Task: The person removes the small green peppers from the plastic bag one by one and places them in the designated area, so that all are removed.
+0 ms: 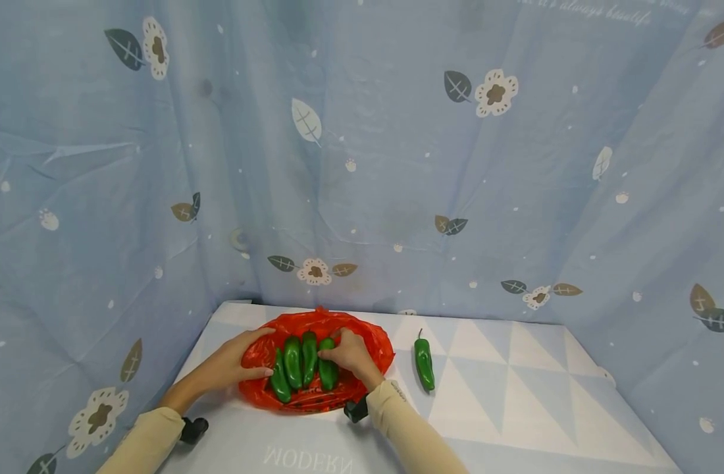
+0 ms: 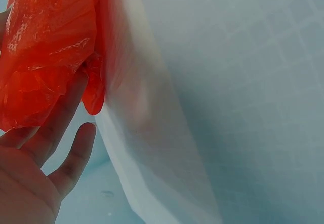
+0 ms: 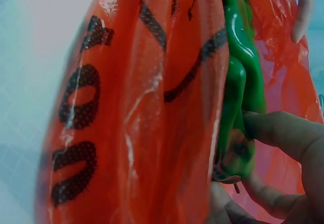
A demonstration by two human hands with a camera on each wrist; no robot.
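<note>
My right grip is closed down to a pinch on the end pepper; my left grip is spread wide, fingers against the side of the red bag. Three other peppers lie beside mine in the bag. Right of it, a lone pepper lies on the tabletop, before a blue curtain.

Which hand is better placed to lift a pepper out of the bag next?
Probably the right hand: its thumb and finger pinch the rightmost pepper in the red bag. The left hand touches the bag's left side and grips no pepper.
</note>
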